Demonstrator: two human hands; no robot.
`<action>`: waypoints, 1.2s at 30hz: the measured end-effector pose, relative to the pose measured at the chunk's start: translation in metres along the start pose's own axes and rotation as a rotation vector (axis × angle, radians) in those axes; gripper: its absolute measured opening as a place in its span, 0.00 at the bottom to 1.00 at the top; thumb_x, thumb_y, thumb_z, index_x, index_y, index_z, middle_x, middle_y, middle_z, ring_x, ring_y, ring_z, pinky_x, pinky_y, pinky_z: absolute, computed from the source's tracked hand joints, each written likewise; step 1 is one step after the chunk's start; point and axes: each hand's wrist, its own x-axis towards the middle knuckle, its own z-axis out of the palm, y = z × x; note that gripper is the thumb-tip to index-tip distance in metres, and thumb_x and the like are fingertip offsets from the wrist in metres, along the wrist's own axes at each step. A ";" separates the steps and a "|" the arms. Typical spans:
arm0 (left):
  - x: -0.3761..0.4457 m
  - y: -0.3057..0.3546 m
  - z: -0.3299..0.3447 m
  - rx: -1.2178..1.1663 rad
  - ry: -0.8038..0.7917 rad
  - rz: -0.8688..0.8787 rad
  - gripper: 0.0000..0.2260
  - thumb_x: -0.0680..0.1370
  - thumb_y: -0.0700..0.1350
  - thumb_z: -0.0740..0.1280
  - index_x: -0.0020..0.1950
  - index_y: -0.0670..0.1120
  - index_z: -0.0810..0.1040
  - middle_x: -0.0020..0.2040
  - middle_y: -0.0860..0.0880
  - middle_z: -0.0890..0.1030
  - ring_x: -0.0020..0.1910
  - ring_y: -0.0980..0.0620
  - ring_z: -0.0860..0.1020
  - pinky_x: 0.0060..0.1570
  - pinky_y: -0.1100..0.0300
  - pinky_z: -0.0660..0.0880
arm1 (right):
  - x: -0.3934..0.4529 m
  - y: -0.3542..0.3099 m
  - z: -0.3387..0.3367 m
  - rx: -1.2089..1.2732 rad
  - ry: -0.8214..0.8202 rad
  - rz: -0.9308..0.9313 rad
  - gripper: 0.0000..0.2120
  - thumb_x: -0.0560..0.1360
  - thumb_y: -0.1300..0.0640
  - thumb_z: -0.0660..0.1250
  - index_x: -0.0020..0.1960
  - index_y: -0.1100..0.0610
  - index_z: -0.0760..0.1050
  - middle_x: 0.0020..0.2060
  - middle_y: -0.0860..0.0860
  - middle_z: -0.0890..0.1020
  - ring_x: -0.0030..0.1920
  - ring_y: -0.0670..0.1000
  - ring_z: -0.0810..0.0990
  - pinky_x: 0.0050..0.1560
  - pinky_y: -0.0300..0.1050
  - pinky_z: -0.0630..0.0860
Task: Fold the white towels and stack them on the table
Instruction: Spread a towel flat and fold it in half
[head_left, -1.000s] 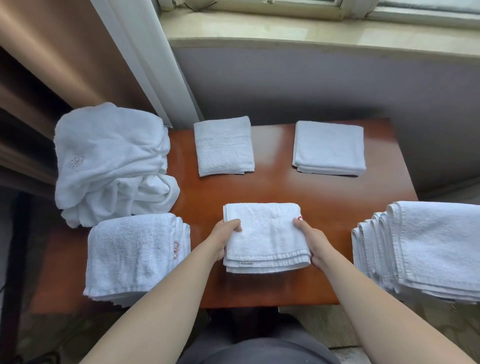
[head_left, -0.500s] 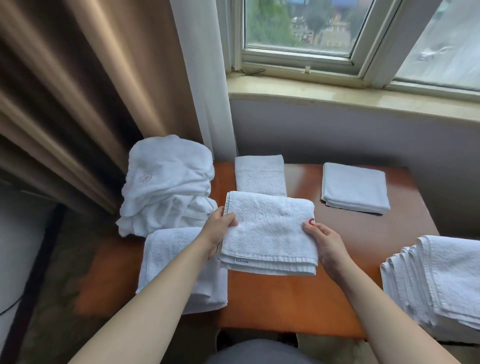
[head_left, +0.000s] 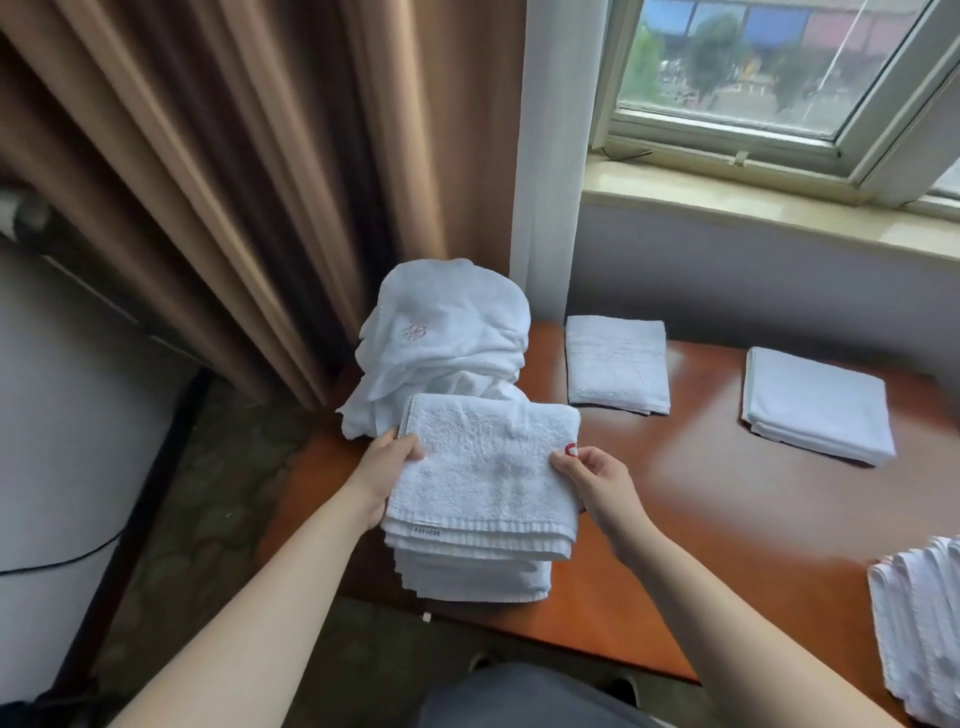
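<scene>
A folded white hand towel (head_left: 485, 467) is held flat between both hands directly above the stack of folded towels (head_left: 475, 574) at the near-left corner of the desk (head_left: 727, 530). The left hand (head_left: 387, 480) grips its left edge, thumb on top and fingers hidden beneath; the right hand (head_left: 597, 486) pinches its right edge near a small red mark, thumb above and fingers curled under. Held by two opposite edges, the towel stays level and its folds stay closed, which I judge is why it is carried this way: it can come down squarely on the stack without slipping open. Its fringed near edge with a small label lines up closely with the stack's near edge, and it looks either just touching or just above the top layer; I cannot tell which.

Behind the stack, toward the far-left corner, a loose heap of white towels (head_left: 441, 343) with a faint embroidered emblem leans against the curtain (head_left: 234, 182), probably the unfolded supply. Along the far edge lie two single folded towels: a textured one (head_left: 617, 366) left of centre and a smooth one (head_left: 818, 405) further right, well apart from each other. At the near-right corner a fanned row of folded towels (head_left: 919, 623) overhangs the edge. What remains, by my reading, is to lower, release and square the towel.
</scene>
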 end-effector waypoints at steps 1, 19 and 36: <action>0.003 -0.006 -0.007 0.003 0.010 -0.016 0.16 0.71 0.42 0.66 0.58 0.44 0.79 0.51 0.43 0.84 0.50 0.43 0.85 0.39 0.52 0.81 | 0.001 0.004 0.007 -0.021 -0.003 0.007 0.23 0.67 0.38 0.75 0.47 0.58 0.80 0.39 0.50 0.85 0.34 0.44 0.80 0.30 0.39 0.74; 0.037 -0.090 -0.043 0.024 -0.217 -0.326 0.27 0.73 0.61 0.70 0.67 0.47 0.79 0.61 0.43 0.84 0.60 0.43 0.83 0.62 0.44 0.76 | 0.007 0.063 0.017 0.173 -0.367 0.160 0.34 0.77 0.38 0.70 0.75 0.56 0.66 0.67 0.55 0.78 0.67 0.57 0.78 0.71 0.60 0.70; 0.039 -0.110 0.132 0.043 -0.479 -0.335 0.31 0.73 0.61 0.73 0.72 0.46 0.75 0.67 0.43 0.80 0.66 0.42 0.78 0.71 0.40 0.68 | -0.014 0.091 -0.158 0.236 -0.012 0.189 0.34 0.67 0.36 0.77 0.67 0.51 0.76 0.58 0.51 0.85 0.59 0.54 0.84 0.67 0.59 0.75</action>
